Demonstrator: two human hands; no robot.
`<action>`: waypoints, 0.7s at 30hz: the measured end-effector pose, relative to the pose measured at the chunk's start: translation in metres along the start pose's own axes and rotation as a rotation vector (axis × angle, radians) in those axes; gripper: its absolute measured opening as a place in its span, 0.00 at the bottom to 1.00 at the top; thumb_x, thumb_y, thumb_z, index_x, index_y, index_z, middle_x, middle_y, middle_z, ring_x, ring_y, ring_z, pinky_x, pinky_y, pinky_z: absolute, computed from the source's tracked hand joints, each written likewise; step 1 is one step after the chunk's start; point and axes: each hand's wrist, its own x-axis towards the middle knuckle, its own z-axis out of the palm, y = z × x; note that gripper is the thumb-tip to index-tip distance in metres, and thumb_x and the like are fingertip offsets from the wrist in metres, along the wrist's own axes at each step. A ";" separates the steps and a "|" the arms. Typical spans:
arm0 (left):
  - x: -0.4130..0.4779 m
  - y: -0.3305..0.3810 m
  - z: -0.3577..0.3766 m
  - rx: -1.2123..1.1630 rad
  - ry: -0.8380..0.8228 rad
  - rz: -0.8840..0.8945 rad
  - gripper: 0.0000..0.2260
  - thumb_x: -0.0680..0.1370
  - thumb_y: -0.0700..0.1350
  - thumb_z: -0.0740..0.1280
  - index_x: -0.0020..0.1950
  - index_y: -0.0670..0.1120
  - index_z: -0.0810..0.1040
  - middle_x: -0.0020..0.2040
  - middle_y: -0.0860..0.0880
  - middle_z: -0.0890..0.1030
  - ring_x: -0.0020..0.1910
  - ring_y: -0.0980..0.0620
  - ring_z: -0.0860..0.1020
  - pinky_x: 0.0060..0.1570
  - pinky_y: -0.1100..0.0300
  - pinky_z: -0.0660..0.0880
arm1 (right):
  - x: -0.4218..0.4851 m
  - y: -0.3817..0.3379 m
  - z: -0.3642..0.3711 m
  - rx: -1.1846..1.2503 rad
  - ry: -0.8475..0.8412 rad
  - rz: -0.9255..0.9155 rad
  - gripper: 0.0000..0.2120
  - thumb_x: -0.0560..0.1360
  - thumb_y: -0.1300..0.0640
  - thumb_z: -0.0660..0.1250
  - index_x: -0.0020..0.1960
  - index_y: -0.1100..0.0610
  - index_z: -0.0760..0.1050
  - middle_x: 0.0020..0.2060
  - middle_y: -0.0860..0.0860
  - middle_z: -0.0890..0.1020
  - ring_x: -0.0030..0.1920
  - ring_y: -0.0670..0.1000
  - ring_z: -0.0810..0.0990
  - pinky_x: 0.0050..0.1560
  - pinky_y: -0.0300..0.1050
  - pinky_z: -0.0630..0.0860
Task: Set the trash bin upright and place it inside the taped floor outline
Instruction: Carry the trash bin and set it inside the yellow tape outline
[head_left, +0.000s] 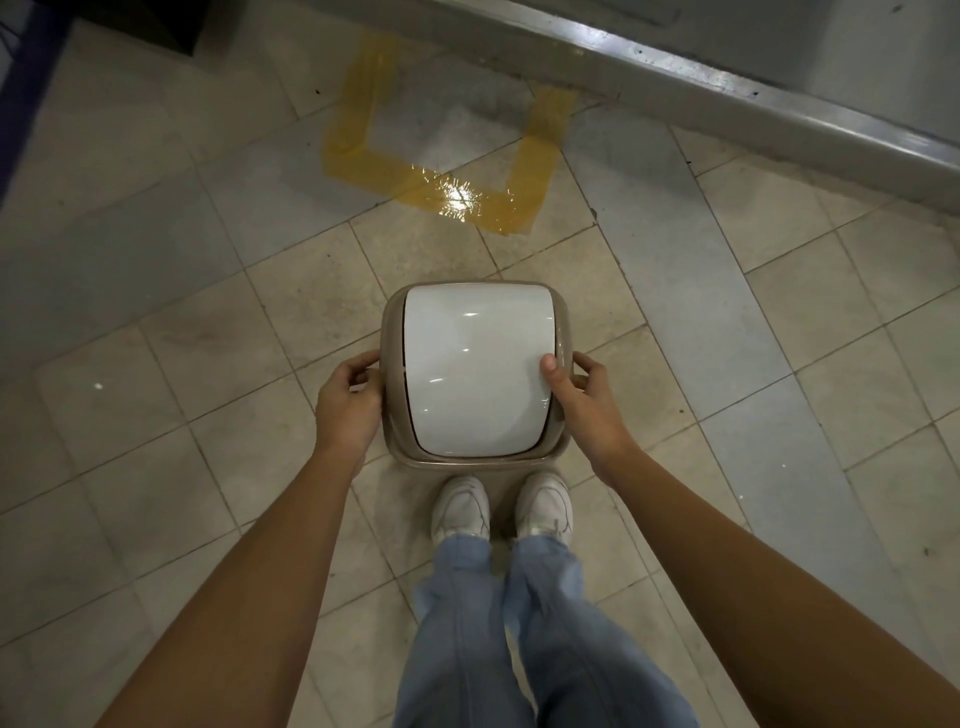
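Note:
The trash bin (475, 371) is beige with a glossy white swing lid, seen from straight above and upright, just in front of my shoes. My left hand (349, 402) grips its left rim. On the right rim sits my right hand (582, 400), thumb resting on the white lid. The taped floor outline (441, 184) is a yellow U shape on the tiles further ahead, open toward the wall. The bin lies outside the outline, about one tile short of it. Whether the bin rests on the floor or hangs above it I cannot tell.
A grey wall base ledge (727, 83) runs diagonally across the top right, right behind the outline. A dark object (150, 23) stands at the top left corner. My white shoes (501, 506) and jeans are below the bin. Tiled floor surrounds everything.

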 end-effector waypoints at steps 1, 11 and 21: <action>-0.001 -0.002 0.000 0.054 0.022 0.036 0.11 0.77 0.44 0.63 0.58 0.48 0.78 0.51 0.48 0.80 0.52 0.48 0.79 0.56 0.49 0.76 | 0.000 0.001 0.000 -0.008 0.005 -0.009 0.38 0.73 0.41 0.63 0.75 0.58 0.54 0.69 0.56 0.70 0.60 0.49 0.72 0.50 0.36 0.71; -0.004 -0.012 0.007 0.217 0.045 0.151 0.12 0.80 0.46 0.59 0.61 0.44 0.74 0.51 0.50 0.77 0.48 0.52 0.75 0.47 0.60 0.68 | 0.016 0.014 0.009 -0.096 0.281 0.032 0.17 0.81 0.55 0.52 0.66 0.60 0.68 0.61 0.58 0.77 0.56 0.53 0.75 0.58 0.48 0.73; 0.015 -0.005 0.003 0.119 0.082 0.111 0.11 0.80 0.44 0.58 0.58 0.44 0.75 0.50 0.50 0.77 0.48 0.52 0.75 0.49 0.58 0.70 | 0.035 -0.002 0.020 -0.053 0.274 -0.011 0.14 0.81 0.58 0.55 0.62 0.61 0.71 0.56 0.58 0.80 0.51 0.51 0.76 0.55 0.47 0.74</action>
